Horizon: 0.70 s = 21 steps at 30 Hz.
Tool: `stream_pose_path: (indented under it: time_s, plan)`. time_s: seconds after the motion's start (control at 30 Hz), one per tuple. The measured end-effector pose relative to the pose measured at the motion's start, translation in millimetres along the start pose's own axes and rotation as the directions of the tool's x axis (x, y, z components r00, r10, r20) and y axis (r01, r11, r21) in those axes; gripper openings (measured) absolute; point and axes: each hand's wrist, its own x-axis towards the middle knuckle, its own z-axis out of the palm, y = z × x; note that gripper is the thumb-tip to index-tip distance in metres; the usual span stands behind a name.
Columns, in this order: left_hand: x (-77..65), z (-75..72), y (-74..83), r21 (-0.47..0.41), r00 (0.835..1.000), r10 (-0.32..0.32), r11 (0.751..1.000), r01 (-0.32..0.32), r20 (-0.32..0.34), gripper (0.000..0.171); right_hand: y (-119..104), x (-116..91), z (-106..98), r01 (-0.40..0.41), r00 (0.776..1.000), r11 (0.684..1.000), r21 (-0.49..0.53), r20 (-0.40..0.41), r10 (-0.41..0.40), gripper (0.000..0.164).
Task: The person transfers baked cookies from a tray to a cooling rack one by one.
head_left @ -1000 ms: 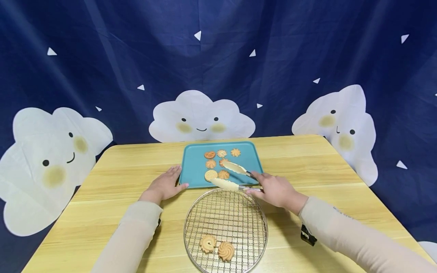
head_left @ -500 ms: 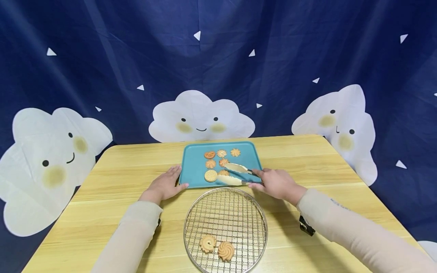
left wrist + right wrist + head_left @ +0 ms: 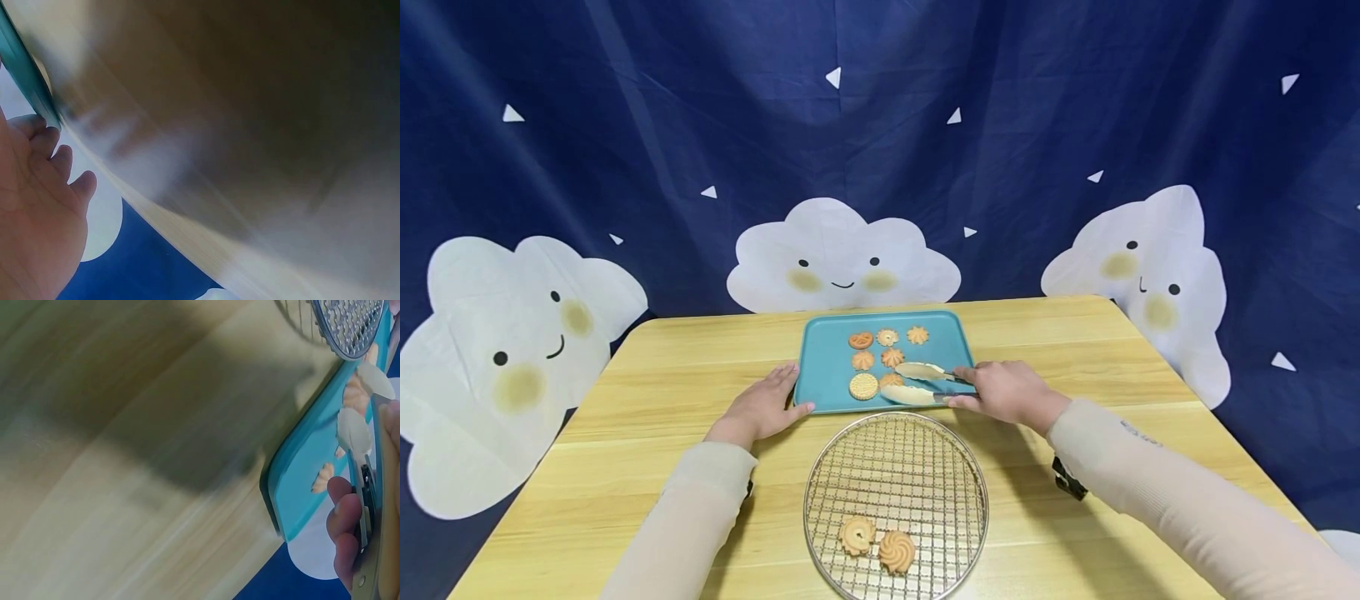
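Note:
In the head view my right hand (image 3: 1009,392) grips a pair of tongs (image 3: 917,396) with cream tips, held over the right part of a teal tray (image 3: 823,375). The tong arms stand apart on either side of a ridged cookie (image 3: 891,380), which they partly hide; contact cannot be told. My left hand (image 3: 765,403) rests at the tray's left edge, thumb along its near corner. Several cookies lie on the tray, among them a round flat one (image 3: 863,386) and a pretzel-shaped one (image 3: 861,340). In the right wrist view fingers (image 3: 345,515) curl around the tongs' handles.
A round wire rack (image 3: 895,467) stands nearer me, close to the tray's front edge. It bears a ring-shaped cookie (image 3: 857,535) and a swirled cookie (image 3: 897,552). Behind the wooden table (image 3: 1067,350) hangs a dark blue curtain (image 3: 880,125) with clouds.
My right hand has moved slightly right and away from me. The tongs' near tip has shifted off the tray's front edge to beside the ridged cookie. The left hand has stayed put.

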Motion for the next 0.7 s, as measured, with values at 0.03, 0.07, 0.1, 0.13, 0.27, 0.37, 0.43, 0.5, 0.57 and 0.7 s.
stream_pose_path:
  time_s: [0.03,0.07,0.1,0.13,0.27,0.37,0.43,0.5,0.57,0.7]
  plan:
    - [-0.1,-0.2,0.1,0.001,1.0,0.0,1.0,0.0,0.0,0.081,0.3,1.0,-0.5,0.002,1.0,1.0,-0.003,0.006,-0.002,0.065]
    - [-0.2,-0.3,0.2,0.001,1.0,0.0,1.0,0.0,0.0,0.081,0.6,1.9,-1.1,0.004,1.0,1.0,-0.008,0.012,-0.004,0.065]
    - [-0.1,-0.5,0.4,0.0,1.0,0.001,1.0,-0.001,0.0,0.081,1.0,2.8,-1.7,0.006,1.0,1.0,-0.011,0.018,-0.005,0.065]
    - [-0.3,-0.7,0.6,0.0,1.0,0.0,1.0,0.0,0.001,0.081,1.2,3.5,-2.4,0.007,1.0,1.0,-0.012,0.021,-0.006,0.065]
    - [-0.7,-1.5,1.4,-0.004,1.0,-0.004,1.0,0.004,0.005,0.081,1.6,5.5,-5.9,0.009,0.999,1.0,-0.025,0.032,-0.008,0.063]
    - [-0.4,-1.4,1.4,-0.004,1.0,-0.002,1.0,0.002,0.003,0.081,2.0,6.2,-7.1,0.011,0.999,0.999,-0.037,0.034,-0.01,0.06]
    - [0.0,-0.9,1.2,-0.002,1.0,0.003,1.0,-0.003,0.0,0.081,2.3,6.5,-6.7,0.011,0.999,0.999,-0.045,0.031,-0.01,0.06]
    - [0.4,-0.3,0.8,0.002,1.0,0.009,1.0,-0.009,-0.003,0.081,2.6,6.6,-6.2,0.013,1.0,0.999,-0.051,0.024,-0.012,0.059]
    - [0.7,0.5,0.3,0.005,1.0,0.011,1.0,-0.011,-0.003,0.081,2.8,6.3,-5.7,0.017,1.0,0.998,-0.057,0.018,-0.016,0.059]
    - [0.7,1.3,-0.5,0.008,1.0,0.005,1.0,-0.005,0.0,0.081,3.9,3.8,-3.2,0.025,1.0,0.998,-0.063,0.009,-0.024,0.061]
